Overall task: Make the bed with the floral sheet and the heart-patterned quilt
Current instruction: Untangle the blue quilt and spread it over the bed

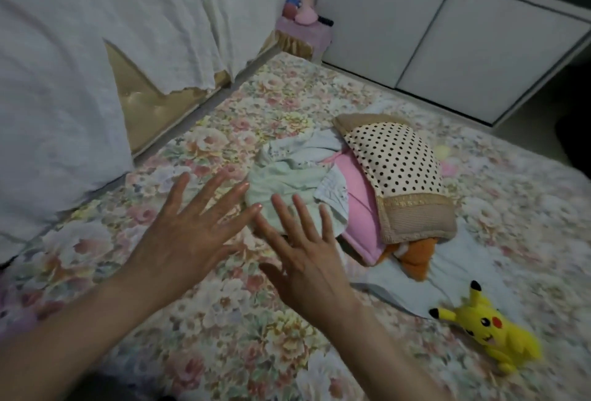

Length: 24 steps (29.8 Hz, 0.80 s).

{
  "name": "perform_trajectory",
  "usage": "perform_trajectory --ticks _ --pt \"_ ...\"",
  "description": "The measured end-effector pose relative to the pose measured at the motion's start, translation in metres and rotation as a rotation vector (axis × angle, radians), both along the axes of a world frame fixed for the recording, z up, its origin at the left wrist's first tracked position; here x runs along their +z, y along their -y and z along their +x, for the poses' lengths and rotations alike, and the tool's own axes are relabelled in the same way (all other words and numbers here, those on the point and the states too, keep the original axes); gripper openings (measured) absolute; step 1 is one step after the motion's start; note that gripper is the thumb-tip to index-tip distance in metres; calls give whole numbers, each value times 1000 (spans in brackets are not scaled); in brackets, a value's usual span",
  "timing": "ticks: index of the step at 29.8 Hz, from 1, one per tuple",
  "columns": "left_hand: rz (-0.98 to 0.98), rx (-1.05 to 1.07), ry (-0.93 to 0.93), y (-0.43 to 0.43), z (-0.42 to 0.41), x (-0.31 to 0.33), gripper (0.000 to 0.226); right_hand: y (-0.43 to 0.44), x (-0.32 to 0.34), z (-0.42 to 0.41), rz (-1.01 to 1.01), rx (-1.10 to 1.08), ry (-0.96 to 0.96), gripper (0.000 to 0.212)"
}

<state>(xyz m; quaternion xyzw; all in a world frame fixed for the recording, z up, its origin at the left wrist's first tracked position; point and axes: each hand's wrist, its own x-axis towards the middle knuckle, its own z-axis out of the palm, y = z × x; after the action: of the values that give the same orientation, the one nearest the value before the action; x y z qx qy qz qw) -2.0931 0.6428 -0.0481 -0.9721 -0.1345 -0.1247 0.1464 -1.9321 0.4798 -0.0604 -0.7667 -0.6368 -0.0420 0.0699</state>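
Note:
The floral sheet [243, 330] covers the bed across the whole lower view. My left hand [188, 228] is spread flat, palm down, over the sheet near the middle. My right hand [307, 250] is spread the same way just to its right, fingertips at the edge of a pale green bundle of cloth [281, 183]. Neither hand holds anything. No heart-patterned quilt can be made out.
A polka-dot pillow [396, 164] leans on a pink cushion [358, 208] and an orange plush [412, 256]. A light blue cloth [447, 276] lies under them. A yellow plush toy [492, 333] lies at the right. White fabric [80, 65] hangs at left; white cabinets [447, 23] stand behind.

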Motion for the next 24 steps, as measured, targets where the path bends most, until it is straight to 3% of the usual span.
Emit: perform_trajectory --ticks 2,10,14,17,20,24 --pt "29 -38 46 -18 7 -7 62 -18 -3 -5 -19 4 -23 74" --pt "-119 -317 -15 -121 129 -66 63 -74 -48 34 11 -378 -221 76" --pt "-85 -468 -61 -153 216 -118 72 -102 -106 99 -15 -493 -179 80" --pt "-137 -484 -153 -165 277 -175 98 -117 -170 163 -77 -597 -102 88" --pt "-141 -481 -248 -163 320 -217 111 -123 -214 214 -136 -712 -35 94" --pt "-206 -450 -320 -156 387 -277 103 -142 -271 284 -205 -795 -35 95"
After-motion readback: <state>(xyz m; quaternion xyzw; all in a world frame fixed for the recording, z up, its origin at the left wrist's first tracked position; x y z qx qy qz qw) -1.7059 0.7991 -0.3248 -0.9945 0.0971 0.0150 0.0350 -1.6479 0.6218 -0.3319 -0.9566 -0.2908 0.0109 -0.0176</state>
